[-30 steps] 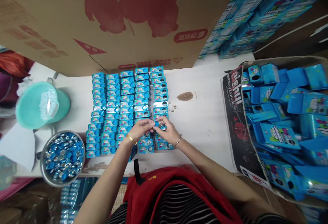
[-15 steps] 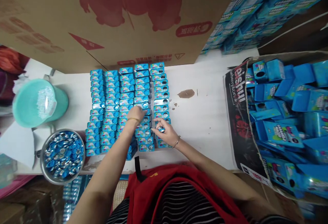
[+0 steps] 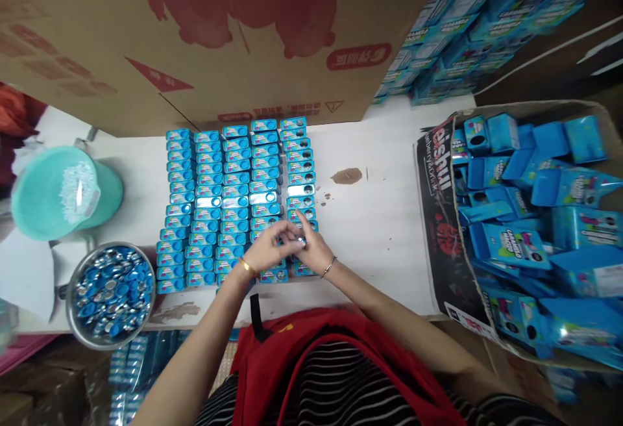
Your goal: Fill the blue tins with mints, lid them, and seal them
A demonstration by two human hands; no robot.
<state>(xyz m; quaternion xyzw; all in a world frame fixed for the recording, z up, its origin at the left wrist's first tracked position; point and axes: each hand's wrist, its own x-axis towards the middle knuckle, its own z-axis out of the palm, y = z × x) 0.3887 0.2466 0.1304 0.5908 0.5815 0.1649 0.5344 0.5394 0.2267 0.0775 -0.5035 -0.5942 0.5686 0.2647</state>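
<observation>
Small blue boxes [image 3: 207,202] stand in several columns on the white table, printed ends up. Blue round caps fill the holes in the left columns, while the rightmost column [image 3: 300,166] shows dark or silvery round holes. Over the lower part of the right-hand columns, my left hand [image 3: 270,247] meets my right hand [image 3: 314,250]. My right hand is curled around small silver-and-blue caps [image 3: 302,242], with its index finger stretched out. The thumb and fingertips of my left hand pinch at these caps; how many there are is hidden.
At the left, a metal bowl [image 3: 71,309] holds many silver-and-blue caps, near a teal bucket [image 3: 109,192] with white bits inside. An open carton [image 3: 433,231] of blue boxes stands at the right. A large cardboard box [image 3: 272,82] and stacked blue packs [image 3: 428,43] line the back.
My left hand has lifted off a box in the fourth column and moved right and down to my right hand. My right hand stays near the same spot. The view has shifted slightly.
</observation>
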